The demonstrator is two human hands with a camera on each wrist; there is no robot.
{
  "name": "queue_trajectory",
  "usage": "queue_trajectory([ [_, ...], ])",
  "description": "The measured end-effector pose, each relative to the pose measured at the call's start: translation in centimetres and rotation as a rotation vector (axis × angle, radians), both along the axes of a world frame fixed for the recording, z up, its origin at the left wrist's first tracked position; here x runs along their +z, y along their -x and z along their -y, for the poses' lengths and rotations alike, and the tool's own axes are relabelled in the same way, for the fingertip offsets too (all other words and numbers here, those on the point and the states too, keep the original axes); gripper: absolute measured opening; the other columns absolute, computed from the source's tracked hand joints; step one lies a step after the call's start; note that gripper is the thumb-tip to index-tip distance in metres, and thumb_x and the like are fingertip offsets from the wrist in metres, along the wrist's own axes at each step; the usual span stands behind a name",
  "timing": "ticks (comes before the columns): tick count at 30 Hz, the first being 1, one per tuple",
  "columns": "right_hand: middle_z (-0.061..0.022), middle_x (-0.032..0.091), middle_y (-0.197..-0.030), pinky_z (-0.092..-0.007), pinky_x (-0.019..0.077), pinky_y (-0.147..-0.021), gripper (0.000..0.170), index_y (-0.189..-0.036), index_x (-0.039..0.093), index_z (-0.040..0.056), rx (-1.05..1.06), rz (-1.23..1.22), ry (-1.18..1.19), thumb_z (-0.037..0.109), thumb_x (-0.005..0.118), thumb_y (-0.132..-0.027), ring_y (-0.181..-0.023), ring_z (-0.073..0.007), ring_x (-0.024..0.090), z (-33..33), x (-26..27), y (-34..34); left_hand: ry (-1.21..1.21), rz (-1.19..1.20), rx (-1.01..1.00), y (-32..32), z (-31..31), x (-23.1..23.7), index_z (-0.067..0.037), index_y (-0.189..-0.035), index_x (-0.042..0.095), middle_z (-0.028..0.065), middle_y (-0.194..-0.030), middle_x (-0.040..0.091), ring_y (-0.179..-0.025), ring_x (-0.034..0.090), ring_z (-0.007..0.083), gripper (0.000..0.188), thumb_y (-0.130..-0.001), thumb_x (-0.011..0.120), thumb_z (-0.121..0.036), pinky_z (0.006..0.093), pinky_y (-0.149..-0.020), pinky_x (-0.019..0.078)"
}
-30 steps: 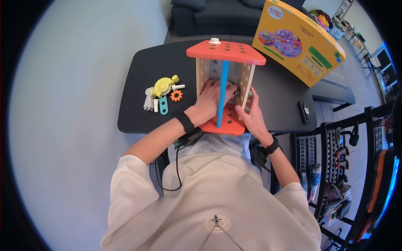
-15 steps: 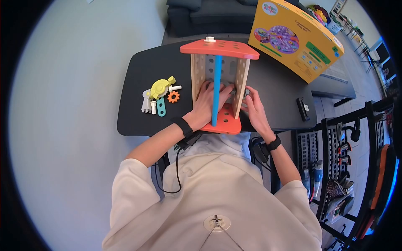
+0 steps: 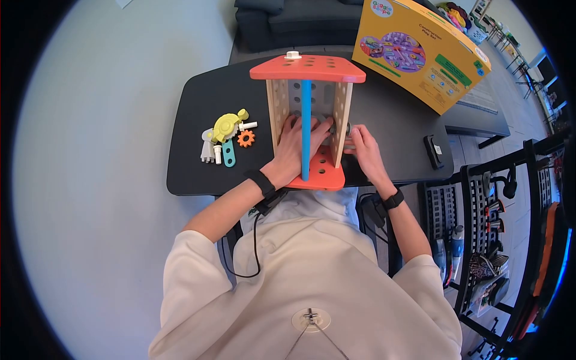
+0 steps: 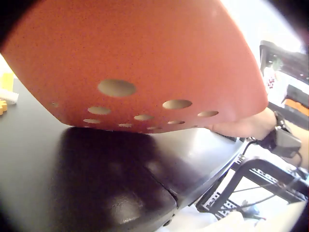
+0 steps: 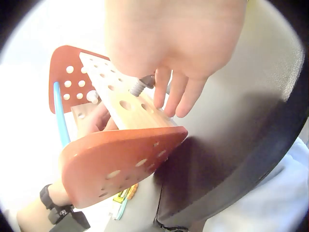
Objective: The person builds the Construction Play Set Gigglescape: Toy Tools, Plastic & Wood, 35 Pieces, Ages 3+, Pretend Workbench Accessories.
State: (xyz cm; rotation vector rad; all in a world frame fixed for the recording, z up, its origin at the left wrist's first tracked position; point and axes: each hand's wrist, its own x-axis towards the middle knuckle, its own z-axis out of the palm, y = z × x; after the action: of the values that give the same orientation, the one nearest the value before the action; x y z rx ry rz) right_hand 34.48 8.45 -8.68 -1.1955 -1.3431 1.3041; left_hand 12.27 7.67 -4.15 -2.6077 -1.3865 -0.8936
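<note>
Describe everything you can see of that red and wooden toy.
The toy is an open frame: two red panels with round holes, wooden-looking side panels, a grey panel behind and a blue rod in front. A white bolt head sits on top. It seems tilted over the black table; the lower panel's outer face shows from the left wrist. The left hand reaches inside; the right hand is beside one side panel.

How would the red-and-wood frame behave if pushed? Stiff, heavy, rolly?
The frame is likely stiff: a blue rod and wooden panels span its red boards. Probably light for its size, being hollow and full of holes. Unlikely to roll, given those flat boards.
</note>
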Motion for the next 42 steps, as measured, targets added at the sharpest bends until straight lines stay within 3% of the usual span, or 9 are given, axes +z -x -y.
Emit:
queue_trajectory([
  [6, -0.0090, 0.072, -0.100, -0.0306, 0.0561, -0.073, 0.041, -0.123, 0.060, 0.0000, 0.051, 0.208, 0.042, 0.038, 0.046, -0.116, -0.083, -0.0148, 0.070, -1.1, 1.5, -0.8, 0.023, -0.008, 0.011, 0.0, 0.3, 0.2, -0.014, -0.138, 0.064, 0.0064, -0.093, 0.059, -0.100, 0.063, 0.0288, 0.038, -0.101, 0.068, -0.019, 0.0566, -0.105, 0.0465],
  [12, -0.0090, 0.071, -0.105, -0.0299, 0.0550, -0.076, 0.035, -0.134, 0.056, 0.0017, 0.026, -0.012, -0.080, 0.029, 0.046, -0.116, -0.084, -0.0133, 0.070, 0.3, 3.0, -0.6, 0.004, 0.003, 0.020, 0.0, 0.2, -0.1, -0.015, -0.139, 0.063, 0.0068, -0.093, 0.059, -0.099, 0.063, 0.0290, 0.039, -0.101, 0.067, -0.018, 0.0580, -0.108, 0.0449],
  [16, -0.0082, 0.071, -0.106, -0.0292, 0.0544, -0.078, 0.031, -0.136, 0.054, 0.0022, 0.090, 0.038, -0.084, 0.025, 0.047, -0.116, -0.085, -0.0130, 0.069, 0.3, 2.7, -1.2, 0.044, -0.031, 0.004, 0.2, 0.2, -0.2, -0.014, -0.140, 0.062, 0.0058, -0.091, 0.060, -0.099, 0.063, 0.0287, 0.039, -0.102, 0.065, -0.017, 0.0552, -0.103, 0.0444],
  [18, -0.0079, 0.071, -0.103, -0.0296, 0.0543, -0.076, 0.029, -0.133, 0.057, 0.0020, 0.119, 0.046, -0.084, 0.024, 0.048, -0.116, -0.083, -0.0127, 0.069, 0.0, 2.3, -1.4, 0.079, -0.040, 0.002, 0.1, 0.3, -0.2, -0.014, -0.141, 0.061, 0.0055, -0.090, 0.061, -0.099, 0.064, 0.0287, 0.039, -0.102, 0.064, -0.016, 0.0538, -0.100, 0.0443],
  [20, -0.0073, 0.071, -0.098, -0.0296, 0.0540, -0.075, 0.027, -0.127, 0.058, 0.0016, 0.099, 0.069, -0.088, 0.024, 0.048, -0.116, -0.081, -0.0125, 0.069, 0.0, 2.5, -1.3, 0.139, -0.112, 0.049, -0.1, 1.0, 0.2, -0.015, -0.145, 0.060, 0.0074, -0.106, 0.069, -0.103, 0.063, 0.0308, 0.041, -0.104, 0.063, -0.022, 0.0483, -0.102, 0.0461],
  [28, -0.0048, 0.066, -0.078, -0.0305, 0.0521, -0.069, 0.035, -0.105, 0.058, 0.0009, 0.040, 0.185, -0.011, 0.033, 0.048, -0.116, -0.069, -0.0133, 0.065, 0.0, 3.1, -1.0, 0.099, -0.128, 0.030, 0.0, 0.1, -0.3, -0.012, -0.144, 0.059, 0.0083, -0.111, 0.068, -0.106, 0.061, 0.0322, 0.041, -0.104, 0.063, -0.021, 0.0474, -0.094, 0.0521],
  [37, -0.0024, 0.065, -0.096, -0.0260, 0.0515, -0.073, 0.033, -0.136, 0.058, 0.0035, 0.125, 0.119, -0.082, 0.028, 0.047, -0.117, -0.080, -0.0094, 0.062, 1.6, 3.6, -1.9, 0.116, -0.138, 0.030, 0.1, -0.2, -0.7, -0.011, -0.147, 0.057, 0.0092, -0.113, 0.068, -0.110, 0.061, 0.0323, 0.043, -0.105, 0.061, -0.021, 0.0473, -0.094, 0.0533],
  [40, -0.0012, 0.064, -0.093, -0.0264, 0.0519, -0.073, 0.028, -0.132, 0.057, 0.0031, 0.147, 0.113, -0.098, 0.025, 0.049, -0.116, -0.079, -0.0092, 0.061, 0.8, 3.4, -1.8, 0.101, -0.148, 0.030, 0.0, -0.2, -0.7, -0.011, -0.147, 0.057, 0.0094, -0.113, 0.069, -0.110, 0.061, 0.0325, 0.043, -0.105, 0.061, -0.022, 0.0475, -0.094, 0.0532],
  [42, -0.0021, 0.063, -0.083, -0.0288, 0.0511, -0.070, 0.037, -0.112, 0.061, 0.0015, 0.142, 0.101, -0.040, 0.035, 0.048, -0.116, -0.073, -0.0111, 0.060, -0.1, 3.3, -1.6, 0.097, -0.156, 0.038, 0.0, -0.2, -0.7, -0.011, -0.147, 0.057, 0.0095, -0.113, 0.069, -0.110, 0.061, 0.0326, 0.043, -0.105, 0.061, -0.022, 0.0475, -0.094, 0.0532],
])
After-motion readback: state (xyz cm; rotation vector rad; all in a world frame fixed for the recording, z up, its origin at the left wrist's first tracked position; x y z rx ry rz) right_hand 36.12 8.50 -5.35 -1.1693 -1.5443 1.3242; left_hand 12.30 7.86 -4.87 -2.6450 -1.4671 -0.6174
